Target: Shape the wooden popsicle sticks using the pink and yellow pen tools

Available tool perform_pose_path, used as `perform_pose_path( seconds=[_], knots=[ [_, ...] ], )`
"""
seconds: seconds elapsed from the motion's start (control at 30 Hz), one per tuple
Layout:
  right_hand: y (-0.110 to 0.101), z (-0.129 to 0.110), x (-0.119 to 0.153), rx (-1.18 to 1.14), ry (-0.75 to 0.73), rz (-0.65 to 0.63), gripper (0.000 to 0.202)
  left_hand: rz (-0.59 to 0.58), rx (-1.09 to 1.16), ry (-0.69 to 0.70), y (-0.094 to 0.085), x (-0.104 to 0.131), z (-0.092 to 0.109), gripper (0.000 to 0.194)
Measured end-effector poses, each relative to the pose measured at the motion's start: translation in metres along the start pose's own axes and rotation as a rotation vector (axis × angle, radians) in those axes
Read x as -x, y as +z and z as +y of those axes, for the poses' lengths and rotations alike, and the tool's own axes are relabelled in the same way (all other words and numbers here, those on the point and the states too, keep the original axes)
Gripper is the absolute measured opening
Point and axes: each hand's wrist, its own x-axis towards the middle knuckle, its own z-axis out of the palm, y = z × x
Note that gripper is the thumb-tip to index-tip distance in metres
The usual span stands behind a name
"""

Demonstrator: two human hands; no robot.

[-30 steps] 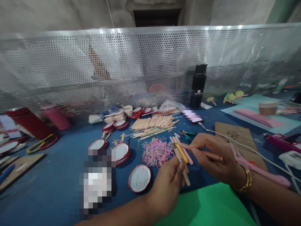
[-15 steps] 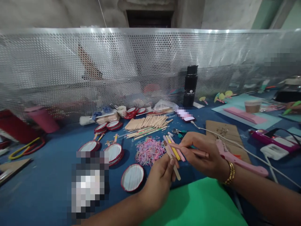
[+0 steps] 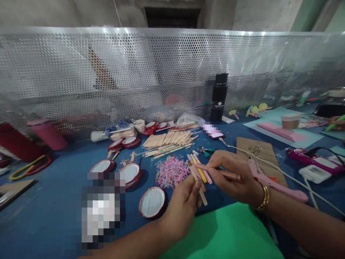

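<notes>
My left hand (image 3: 183, 198) pinches a flat wooden stick (image 3: 194, 173) between thumb and fingers, slanted above the counter (image 3: 61, 194), its brown-coloured end pointing toward the far edge. The fingers of my right hand (image 3: 233, 180) are closed around a brown marker (image 3: 201, 167), and its tip meets that brown end. Just beyond the stick, a yellow marker (image 3: 204, 176) lies among pink ones, with a tangle of coloured bands (image 3: 171, 172) to their left. A red-rimmed disc (image 3: 151, 202) rests left of my left hand, apart from it. Below both hands, a green sheet (image 3: 223, 230) spreads on my side of the counter. Toward the far edge I see a heap of bare sticks (image 3: 172, 139), and a black bottle (image 3: 219, 100) stands upright by the perforated panel (image 3: 167, 64). At the right edge of my view, another person's hand (image 3: 339, 122) holds a green pen (image 3: 330, 126).
</notes>
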Motion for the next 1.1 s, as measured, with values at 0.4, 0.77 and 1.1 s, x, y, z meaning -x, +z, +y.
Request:
perform_pose_path(
  seconds=[0.4, 0.77, 1.1],
  knots=[
    [-0.003, 0.007, -0.004, 0.099, 0.105, 0.098, 0.014, -0.007, 0.016, -0.026, -0.002, 0.002, 0.003, 0.035],
    [-0.001, 0.023, -0.009, -0.012, 0.267, 0.121, 0.024, -0.001, 0.067, -0.037, -0.004, 0.000, 0.001, 0.038],
    [-0.014, 0.037, -0.027, -0.202, 0.443, 0.170, 0.034, -0.018, 0.010, -0.015, -0.004, -0.003, 0.001, 0.036]
  ],
)
